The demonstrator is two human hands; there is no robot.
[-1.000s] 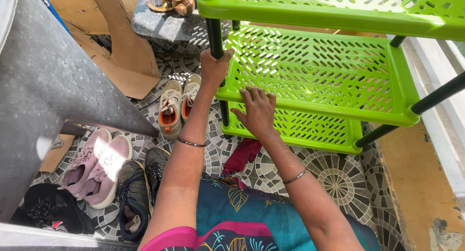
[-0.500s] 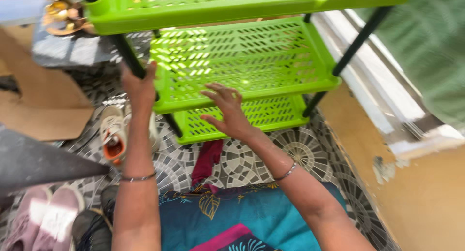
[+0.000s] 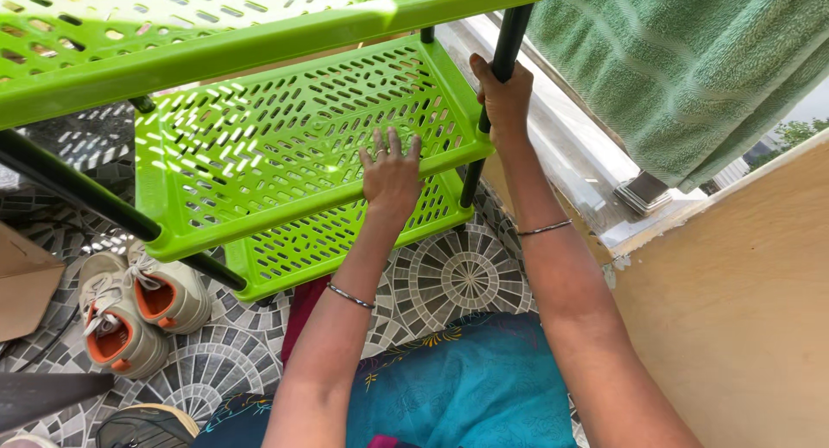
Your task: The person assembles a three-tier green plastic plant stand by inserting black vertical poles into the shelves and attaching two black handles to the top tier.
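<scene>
A lime-green plastic rack stands before me with a top shelf (image 3: 216, 46), a middle shelf (image 3: 285, 146) and a bottom shelf (image 3: 319, 241), joined by black poles. My left hand (image 3: 390, 176) lies flat on the front edge of the middle shelf, fingers spread, holding nothing. My right hand (image 3: 503, 94) is wrapped around the right front pole (image 3: 511, 29), just above the middle shelf's corner. Each wrist wears a thin bangle. All the shelves I can see are bare.
A pair of beige and orange shoes (image 3: 138, 310) sits on the patterned tile floor (image 3: 466, 275) left of the rack, with a dark shoe (image 3: 142, 426) nearer me. A green towel (image 3: 691, 68) hangs upper right above a tan wall (image 3: 743, 310). Cardboard (image 3: 22, 279) lies at the left edge.
My left hand let go of the left front pole and now rests on the middle shelf. My right hand left that shelf and gripped the right front pole. The view swung right.
</scene>
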